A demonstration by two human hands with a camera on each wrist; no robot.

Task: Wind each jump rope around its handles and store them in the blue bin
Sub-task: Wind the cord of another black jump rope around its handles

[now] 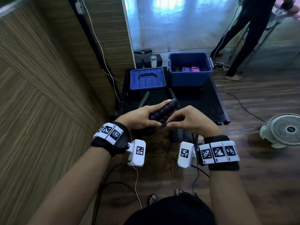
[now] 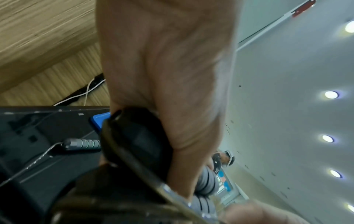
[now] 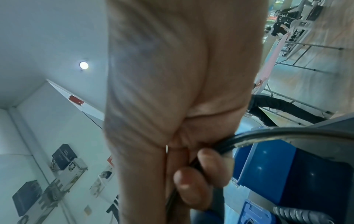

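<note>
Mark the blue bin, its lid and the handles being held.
blue bin [image 1: 188, 78], head view, front wall.
lid [image 1: 146, 84], head view, flat top below its grip.
handles [image 1: 163, 109], head view, ribbed middle, gripped by the left hand [image 1: 138, 117].

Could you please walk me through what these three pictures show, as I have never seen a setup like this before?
No machine here: a person wears one camera on the head and one on each wrist. The head view looks down at both hands. The left hand grips a pair of dark jump rope handles, and the right hand pinches the thin black rope to wind it. On the black table stand an open blue bin with wound ropes inside, its lid beside it, and another rope's green-ringed handles. The two wrist views look along each palm at close range.
</note>
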